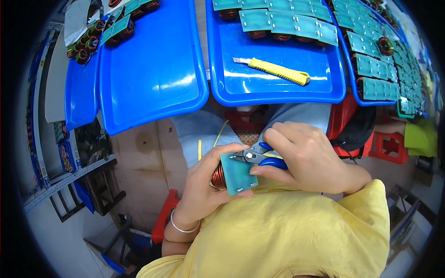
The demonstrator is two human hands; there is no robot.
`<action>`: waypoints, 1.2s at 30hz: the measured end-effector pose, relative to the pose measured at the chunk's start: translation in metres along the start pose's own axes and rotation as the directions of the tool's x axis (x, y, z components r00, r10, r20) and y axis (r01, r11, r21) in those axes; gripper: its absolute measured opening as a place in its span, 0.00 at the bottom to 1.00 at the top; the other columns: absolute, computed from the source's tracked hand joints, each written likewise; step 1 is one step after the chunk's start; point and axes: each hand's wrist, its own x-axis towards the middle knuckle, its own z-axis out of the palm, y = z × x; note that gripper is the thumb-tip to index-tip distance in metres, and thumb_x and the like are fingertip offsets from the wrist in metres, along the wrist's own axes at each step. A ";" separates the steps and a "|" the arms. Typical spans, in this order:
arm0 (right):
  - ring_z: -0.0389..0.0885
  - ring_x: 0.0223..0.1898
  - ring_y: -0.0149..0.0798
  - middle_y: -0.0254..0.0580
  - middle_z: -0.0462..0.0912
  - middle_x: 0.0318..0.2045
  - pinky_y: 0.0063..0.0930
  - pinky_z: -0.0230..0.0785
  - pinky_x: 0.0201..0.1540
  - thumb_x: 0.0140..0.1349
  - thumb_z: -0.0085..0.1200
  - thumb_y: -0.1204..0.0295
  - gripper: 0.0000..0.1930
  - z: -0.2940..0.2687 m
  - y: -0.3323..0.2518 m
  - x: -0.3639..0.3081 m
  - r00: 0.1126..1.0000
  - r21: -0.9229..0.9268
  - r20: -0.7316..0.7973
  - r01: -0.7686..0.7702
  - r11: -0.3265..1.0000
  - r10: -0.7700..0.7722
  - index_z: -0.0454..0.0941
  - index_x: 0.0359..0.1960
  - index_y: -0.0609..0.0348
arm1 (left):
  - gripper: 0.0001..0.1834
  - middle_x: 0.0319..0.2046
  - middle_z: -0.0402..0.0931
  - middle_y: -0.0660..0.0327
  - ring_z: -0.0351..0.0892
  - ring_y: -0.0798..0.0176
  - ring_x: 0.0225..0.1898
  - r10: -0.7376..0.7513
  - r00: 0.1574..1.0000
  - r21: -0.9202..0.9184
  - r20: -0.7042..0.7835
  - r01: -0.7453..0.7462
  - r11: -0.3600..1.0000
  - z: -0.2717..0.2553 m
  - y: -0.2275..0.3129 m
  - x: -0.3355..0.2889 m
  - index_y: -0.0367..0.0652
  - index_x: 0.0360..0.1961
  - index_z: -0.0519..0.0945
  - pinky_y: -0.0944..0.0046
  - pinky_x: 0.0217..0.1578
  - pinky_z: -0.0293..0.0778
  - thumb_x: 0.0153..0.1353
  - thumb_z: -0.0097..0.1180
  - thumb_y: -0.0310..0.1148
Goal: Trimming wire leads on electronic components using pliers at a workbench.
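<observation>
My left hand [201, 185] is closed round a toroidal coil [218, 177] of copper wire with a green circuit board [240, 174] fixed to it. The board's face is turned up, and short silvery pins show near its edges. In my right hand [303, 155] is a pair of wire cutters [273, 162] with blue handles. Their jaws lie over a pin at the board's upper left; whether they are closed on it is too small to tell. A thin yellow strip [200, 150] and a yellow strand [220, 132] lie over my lap beside the left hand.
Ahead stand blue trays [155, 88]. A yellow utility knife [278, 71], blade out, lies in the middle one below rows of boards with coils [296, 25]. More boards [380, 88] fill trays at the right. A red stool [390, 146] and another person's sleeve [421, 137] are at the right.
</observation>
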 end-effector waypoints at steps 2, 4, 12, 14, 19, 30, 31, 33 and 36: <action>0.72 0.24 0.48 0.45 0.70 0.23 0.36 0.63 0.25 0.48 0.61 0.56 0.21 0.000 0.000 0.000 1.000 -0.012 -0.009 0.005 1.000 -0.005 0.68 0.29 0.60 | 0.37 0.45 0.74 0.57 0.75 0.59 0.45 0.014 1.000 0.028 0.004 -0.014 1.000 0.000 0.001 0.000 0.41 0.51 0.70 0.64 0.45 0.70 0.37 0.73 0.34; 0.71 0.23 0.45 0.43 0.69 0.22 0.33 0.64 0.25 0.49 0.59 0.56 0.20 0.001 0.000 0.000 0.999 -0.034 -0.025 0.020 0.999 -0.021 0.67 0.27 0.60 | 0.38 0.45 0.74 0.57 0.75 0.59 0.45 0.024 1.000 0.054 0.005 -0.024 0.998 0.000 0.003 0.001 0.41 0.51 0.70 0.64 0.45 0.70 0.37 0.73 0.34; 0.70 0.24 0.40 0.39 0.67 0.22 0.30 0.64 0.27 0.50 0.58 0.55 0.20 0.000 -0.003 0.002 0.997 -0.042 -0.045 0.063 0.997 -0.065 0.67 0.27 0.59 | 0.38 0.45 0.74 0.56 0.75 0.59 0.44 0.045 0.999 0.090 0.008 -0.045 0.995 -0.001 0.008 -0.001 0.41 0.51 0.70 0.64 0.44 0.71 0.36 0.73 0.34; 0.70 0.24 0.39 0.39 0.67 0.21 0.30 0.64 0.27 0.50 0.58 0.55 0.20 0.000 -0.002 0.003 0.998 -0.048 -0.024 0.064 0.997 -0.065 0.67 0.27 0.59 | 0.37 0.44 0.74 0.56 0.75 0.58 0.44 0.030 0.999 0.102 0.011 -0.031 0.994 -0.002 0.008 -0.001 0.41 0.50 0.70 0.64 0.44 0.71 0.35 0.73 0.34; 0.71 0.24 0.45 0.43 0.69 0.22 0.35 0.64 0.26 0.52 0.57 0.55 0.20 0.004 0.002 0.005 0.999 0.016 0.016 0.042 0.999 -0.042 0.67 0.29 0.60 | 0.38 0.43 0.74 0.57 0.74 0.62 0.42 -0.026 1.000 0.147 0.006 0.024 0.989 -0.003 0.005 0.000 0.38 0.49 0.71 0.67 0.43 0.70 0.34 0.74 0.39; 0.77 0.32 0.59 0.61 0.78 0.26 0.46 0.68 0.37 0.63 0.38 0.47 0.31 0.110 0.094 0.015 0.721 0.195 0.662 -0.431 0.881 0.206 0.79 0.31 0.68 | 0.14 0.21 0.71 0.66 0.66 0.78 0.18 -0.681 0.706 -0.296 0.193 0.704 0.645 0.015 -0.107 0.012 0.36 0.35 0.73 0.78 0.18 0.64 0.59 0.56 0.39; 0.77 0.34 0.58 0.61 0.79 0.30 0.44 0.68 0.40 0.63 0.36 0.46 0.32 0.112 0.096 0.018 0.665 0.170 0.724 -0.431 0.886 0.185 0.79 0.33 0.68 | 0.14 0.21 0.71 0.66 0.66 0.78 0.18 -0.675 0.715 -0.294 0.185 0.695 0.656 0.015 -0.113 0.009 0.36 0.35 0.73 0.78 0.18 0.64 0.59 0.56 0.39; 0.77 0.35 0.57 0.61 0.79 0.31 0.44 0.68 0.40 0.62 0.35 0.44 0.33 0.103 0.087 0.016 0.679 0.216 0.713 -0.449 0.867 0.174 0.79 0.32 0.69 | 0.15 0.21 0.70 0.66 0.65 0.77 0.17 -0.590 0.774 -0.303 0.229 0.632 0.713 0.013 -0.120 0.001 0.36 0.35 0.73 0.77 0.17 0.62 0.60 0.54 0.39; 0.77 0.37 0.57 0.58 0.78 0.30 0.41 0.68 0.40 0.57 0.49 0.50 0.26 0.048 0.061 0.012 0.792 0.288 0.601 -0.342 0.894 0.110 0.76 0.36 0.67 | 0.18 0.27 0.75 0.61 0.65 0.76 0.19 -0.437 0.855 -0.497 0.279 0.518 0.696 0.006 -0.102 0.002 0.35 0.44 0.71 0.77 0.18 0.60 0.61 0.54 0.38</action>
